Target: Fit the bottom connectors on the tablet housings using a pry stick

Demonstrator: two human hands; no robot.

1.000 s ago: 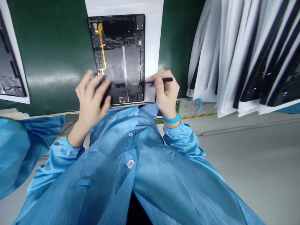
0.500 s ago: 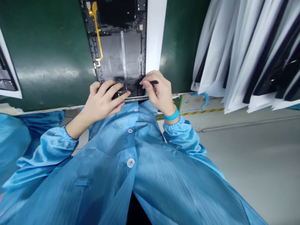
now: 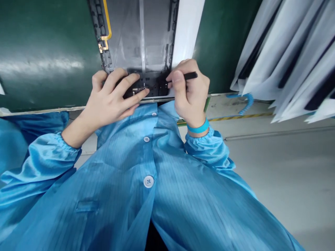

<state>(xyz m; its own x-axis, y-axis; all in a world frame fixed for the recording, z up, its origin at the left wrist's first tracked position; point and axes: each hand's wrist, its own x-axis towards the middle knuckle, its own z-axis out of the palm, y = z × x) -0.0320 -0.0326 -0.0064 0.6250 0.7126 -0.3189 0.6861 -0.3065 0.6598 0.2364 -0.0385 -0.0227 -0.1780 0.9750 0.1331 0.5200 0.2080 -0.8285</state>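
Observation:
An opened tablet housing (image 3: 146, 42) lies on a white sheet (image 3: 187, 31) on the green bench mat (image 3: 47, 52), with a yellow flex cable (image 3: 106, 24) along its left side. My left hand (image 3: 110, 101) rests on the housing's near edge, fingers stretched flat over the small board there. My right hand (image 3: 190, 92) is closed round a thin black tool (image 3: 190, 75), whose tip points at the housing's near right corner. A blue wrist strap (image 3: 198, 127) sits on my right wrist.
Several dark panels in white sleeves (image 3: 282, 59) stand stacked at the right. A coiled blue cord (image 3: 246, 103) hangs at the bench edge. Grey floor (image 3: 288, 174) lies below. My blue coat (image 3: 146, 188) fills the lower view.
My left hand came down from above the housing onto its near edge. My right hand brought the tool in from the white sheet to the near right corner. The view moved closer.

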